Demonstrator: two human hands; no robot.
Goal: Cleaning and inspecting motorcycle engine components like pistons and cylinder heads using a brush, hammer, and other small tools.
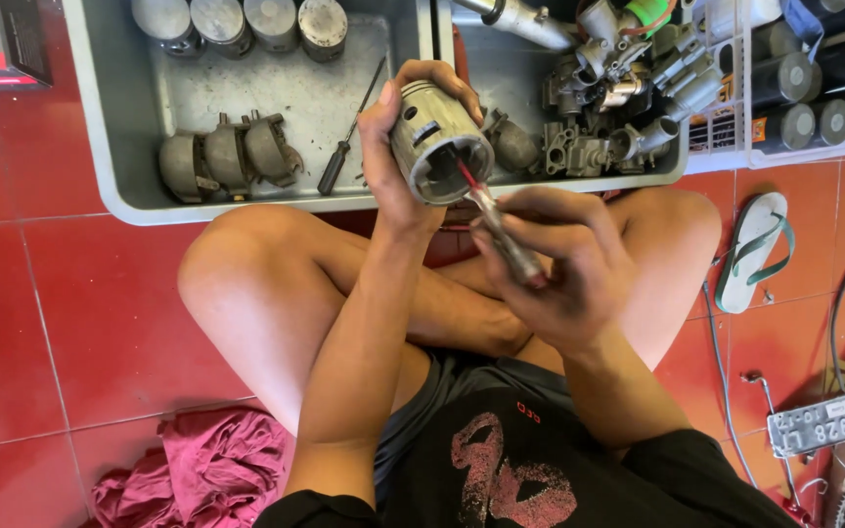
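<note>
My left hand (393, 147) grips a grey metal piston (434, 145) with its hollow open end turned toward me. My right hand (564, 259) holds a slim tool with a red tip (496, 227) and pokes that tip into the piston's inside. Both hands hover above my crossed bare legs, just in front of the grey tray (139, 205).
The grey tray holds several pistons (246, 22), curved metal parts (227, 156) and a screwdriver (344, 147). A second tray section holds carburettor-like parts (618, 98). Black cylinders (814, 78) lie at top right. A sandal (750, 249), a number plate (826, 422), cables and a maroon rag (198, 474) lie on the red tiles.
</note>
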